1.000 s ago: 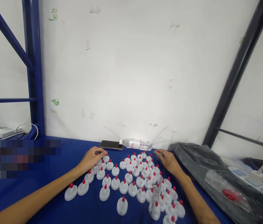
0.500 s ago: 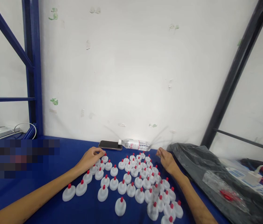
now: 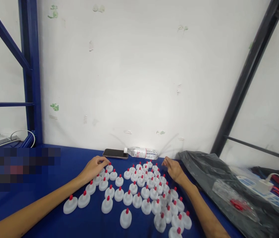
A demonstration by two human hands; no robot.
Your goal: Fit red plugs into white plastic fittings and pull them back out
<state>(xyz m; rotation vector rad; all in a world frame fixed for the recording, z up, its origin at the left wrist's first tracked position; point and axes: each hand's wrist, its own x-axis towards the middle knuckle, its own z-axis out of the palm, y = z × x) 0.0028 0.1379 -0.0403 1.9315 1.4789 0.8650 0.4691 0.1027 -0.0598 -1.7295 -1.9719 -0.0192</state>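
Observation:
Several small white bottles with red caps, one of them a front bottle, stand on the blue table. My left hand is at the back left of the group, thumb and fingers closed by the red cap of a bottle. On the right, my right hand is held with curled fingers beside the back right bottles; anything between its fingertips is too small to make out. The bottles are denser at the right than at the left.
A phone and a clear water bottle lie along the wall. To the right are black plastic sheeting, a clear bag with red pieces and a power strip. A blue post rises at the left.
The whole view has shifted slightly, moving things a little left in the picture. My right hand has moved slightly left toward the bottles. My left hand stays by the same red cap.

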